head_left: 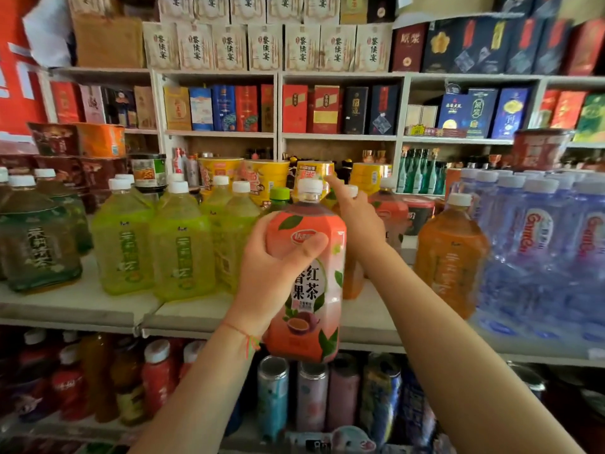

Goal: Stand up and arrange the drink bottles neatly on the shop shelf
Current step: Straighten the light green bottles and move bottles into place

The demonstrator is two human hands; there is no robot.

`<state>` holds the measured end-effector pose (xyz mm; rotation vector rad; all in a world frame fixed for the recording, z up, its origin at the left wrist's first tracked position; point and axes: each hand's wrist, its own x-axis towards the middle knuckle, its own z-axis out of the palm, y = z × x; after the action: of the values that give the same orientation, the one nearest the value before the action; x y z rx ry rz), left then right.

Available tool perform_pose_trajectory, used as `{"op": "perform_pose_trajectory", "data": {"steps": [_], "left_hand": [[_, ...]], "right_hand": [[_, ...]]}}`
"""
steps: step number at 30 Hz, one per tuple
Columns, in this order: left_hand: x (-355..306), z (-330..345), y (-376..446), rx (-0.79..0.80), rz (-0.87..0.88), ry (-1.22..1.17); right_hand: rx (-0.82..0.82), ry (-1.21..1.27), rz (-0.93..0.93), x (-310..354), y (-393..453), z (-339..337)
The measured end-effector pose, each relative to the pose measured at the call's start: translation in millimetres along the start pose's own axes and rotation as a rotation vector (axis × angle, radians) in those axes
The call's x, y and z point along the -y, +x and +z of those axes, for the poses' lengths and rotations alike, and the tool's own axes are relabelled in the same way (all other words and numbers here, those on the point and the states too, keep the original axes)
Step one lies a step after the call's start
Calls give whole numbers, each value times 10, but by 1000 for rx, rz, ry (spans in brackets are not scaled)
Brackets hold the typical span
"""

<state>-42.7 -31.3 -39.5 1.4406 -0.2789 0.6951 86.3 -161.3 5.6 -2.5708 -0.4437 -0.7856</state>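
A pink-labelled tea bottle (306,273) is gripped upright by the left hand (278,273), held in front of the shelf (82,306) edge; the right hand (358,214) is stretched farther in, forefinger extended among standing bottles; whether anything is held cannot be told.

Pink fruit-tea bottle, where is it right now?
Head view, centre: the pink fruit-tea bottle is upright in the left hand, in front of the shelf edge, between the yellow-green tea bottles and the orange tea bottle.
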Motion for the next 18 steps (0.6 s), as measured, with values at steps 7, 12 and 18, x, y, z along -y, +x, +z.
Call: {"op": "perform_pose_trajectory", "data": {"steps": [7, 12, 18], "left_hand": [[-140, 450, 4, 17, 116, 2], [-43, 725, 66, -18, 127, -25], [219, 957, 112, -97, 132, 34]], "right_hand": [[101, -52, 76, -412, -101, -384], [85, 128, 24, -578, -244, -581], [294, 6, -40, -677, -183, -676]]}}
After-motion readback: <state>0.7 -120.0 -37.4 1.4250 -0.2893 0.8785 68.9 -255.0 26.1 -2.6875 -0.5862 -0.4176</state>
